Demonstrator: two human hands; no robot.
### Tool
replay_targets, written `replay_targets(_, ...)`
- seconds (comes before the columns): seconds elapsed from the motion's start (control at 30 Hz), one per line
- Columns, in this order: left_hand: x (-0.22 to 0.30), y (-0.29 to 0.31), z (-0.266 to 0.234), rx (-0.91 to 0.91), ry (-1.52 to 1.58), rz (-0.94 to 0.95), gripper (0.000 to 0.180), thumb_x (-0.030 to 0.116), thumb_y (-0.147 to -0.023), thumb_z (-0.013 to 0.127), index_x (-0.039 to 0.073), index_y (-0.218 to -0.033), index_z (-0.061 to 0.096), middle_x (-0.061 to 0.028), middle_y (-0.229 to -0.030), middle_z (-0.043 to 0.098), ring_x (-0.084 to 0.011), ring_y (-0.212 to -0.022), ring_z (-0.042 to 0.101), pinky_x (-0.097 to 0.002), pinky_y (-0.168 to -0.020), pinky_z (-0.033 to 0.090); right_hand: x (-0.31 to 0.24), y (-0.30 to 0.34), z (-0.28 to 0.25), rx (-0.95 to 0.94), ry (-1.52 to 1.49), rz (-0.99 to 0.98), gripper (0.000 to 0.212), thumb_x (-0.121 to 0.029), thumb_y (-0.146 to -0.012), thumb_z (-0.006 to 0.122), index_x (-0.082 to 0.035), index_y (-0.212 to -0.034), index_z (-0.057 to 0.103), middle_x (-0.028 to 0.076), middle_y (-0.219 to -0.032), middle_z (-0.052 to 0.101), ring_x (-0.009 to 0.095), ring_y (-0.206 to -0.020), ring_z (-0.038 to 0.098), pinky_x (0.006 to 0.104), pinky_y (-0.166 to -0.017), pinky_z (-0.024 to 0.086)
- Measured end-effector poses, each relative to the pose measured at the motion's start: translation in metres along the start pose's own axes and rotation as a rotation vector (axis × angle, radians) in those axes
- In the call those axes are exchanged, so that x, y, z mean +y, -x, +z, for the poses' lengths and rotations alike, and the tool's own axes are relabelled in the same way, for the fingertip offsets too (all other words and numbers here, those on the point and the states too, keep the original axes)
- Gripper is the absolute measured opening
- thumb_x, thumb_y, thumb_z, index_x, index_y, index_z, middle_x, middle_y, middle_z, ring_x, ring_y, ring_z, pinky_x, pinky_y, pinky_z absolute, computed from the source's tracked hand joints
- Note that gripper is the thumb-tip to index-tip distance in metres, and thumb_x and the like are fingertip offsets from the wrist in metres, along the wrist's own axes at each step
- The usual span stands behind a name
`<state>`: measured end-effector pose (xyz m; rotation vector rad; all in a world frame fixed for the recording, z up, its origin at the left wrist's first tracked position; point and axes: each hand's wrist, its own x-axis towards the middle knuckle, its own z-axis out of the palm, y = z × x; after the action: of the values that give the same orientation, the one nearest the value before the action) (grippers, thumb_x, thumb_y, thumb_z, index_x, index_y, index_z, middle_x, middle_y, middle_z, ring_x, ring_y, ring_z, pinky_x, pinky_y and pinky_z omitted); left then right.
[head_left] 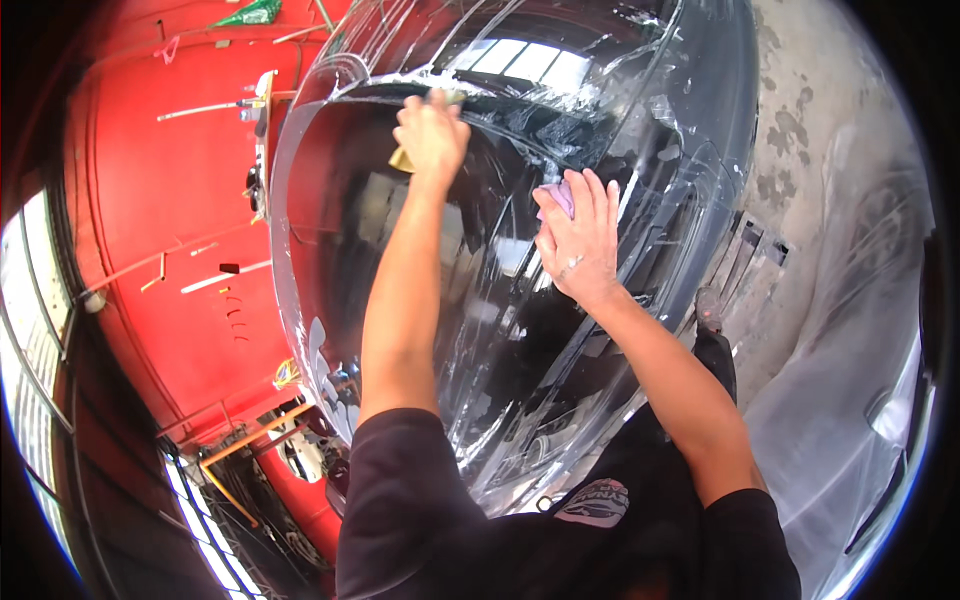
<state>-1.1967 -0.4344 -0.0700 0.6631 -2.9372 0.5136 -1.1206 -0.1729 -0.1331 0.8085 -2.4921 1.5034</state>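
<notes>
Visibly, lettering (598, 503) marks the shirt (420, 475) below the purple piece (556, 200).

I find the flat yellow block (401, 160) partly hidden beneath blurred left fingers (411, 120), the rounded purple pad (560, 197) beneath right fingers (598, 196).

Left hand (432, 140) holds a yellow pad (401, 160), right hand (584, 245) a purple wad (559, 198).

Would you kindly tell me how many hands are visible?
2: left hand, upper centre, holding a yellow item; right hand, lower and rightward, holding a purple item.
</notes>
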Motion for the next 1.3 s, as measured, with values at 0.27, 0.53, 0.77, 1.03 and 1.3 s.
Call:
replay_targets(0.27, 0.035, 0.072, -0.011, -0.023, 0.171, 0.213, 0.05, 0.026, -0.102, 0.07, 0.008, -0.149, 0.066, -0.0245, -0.125, 0.06, -0.045, -0.117, 0.06, -0.0602, -0.089, 0.048, 0.014, 0.001, -0.003, -0.005, 0.021, 0.04, 0.054, -0.019, -0.082, 0.08, -0.014, -0.135, 0.072, 0.026, -0.149, 0.053, 0.05, -0.145, 0.046, 0.074, -0.123, 0.03)
replay_targets(0.53, -0.008, 0.042, 0.005, 0.078, 0.113, 0.086, 0.048, 0.025, -0.103, 0.07, 0.008, -0.147, 0.067, -0.0263, -0.122, 0.062, -0.0452, -0.118, 0.06, -0.0585, -0.094, 0.048, 0.003, 0.003, -0.003, -0.005, -0.046, 0.017, 0.054, -0.017, -0.082, 0.079, -0.011, -0.134, 0.071, 0.027, -0.148, 0.053, 0.052, -0.143, 0.047, 0.0745, -0.122, 0.03)
replay_targets(0.77, 0.026, 0.09, -0.028, 0.083, 0.232, 0.293, 0.048, 0.016, -0.095, 0.075, 0.008, -0.143, 0.072, -0.0236, -0.122, 0.064, -0.0432, -0.11, 0.062, -0.0533, -0.094, 0.047, 0.005, 0.005, -0.004, -0.025, 0.02, 0.03, 0.054, -0.019, -0.083, 0.078, -0.015, -0.136, 0.07, 0.026, -0.148, 0.054, 0.051, -0.144, 0.047, 0.0734, -0.123, 0.03)
replay_targets(1.03, -0.016, 0.147, -0.051, 0.071, 0.396, 0.376, 0.048, 0.017, -0.098, 0.073, 0.011, -0.146, 0.071, -0.0231, -0.127, 0.065, -0.0435, -0.108, 0.062, -0.0534, -0.095, 0.049, 0.006, 0.002, -0.004, 0.022, 0.036, 0.012, 0.049, -0.018, -0.086, 0.075, -0.014, -0.134, 0.072, 0.026, -0.147, 0.056, 0.049, -0.143, 0.048, 0.0723, -0.123, 0.031)
replay_targets(1.3, -0.005, 0.117, -0.03, 0.199, 0.308, 0.377, 0.048, 0.02, -0.098, 0.072, 0.013, -0.146, 0.07, -0.0181, -0.125, 0.066, -0.0399, -0.109, 0.063, -0.0553, -0.092, 0.048, -0.001, 0.0, 0.003, 0.041, 0.018, -0.026, 0.047, -0.017, -0.087, 0.073, -0.013, -0.134, 0.072, 0.025, -0.145, 0.057, 0.049, -0.14, 0.05, 0.0711, -0.123, 0.032)
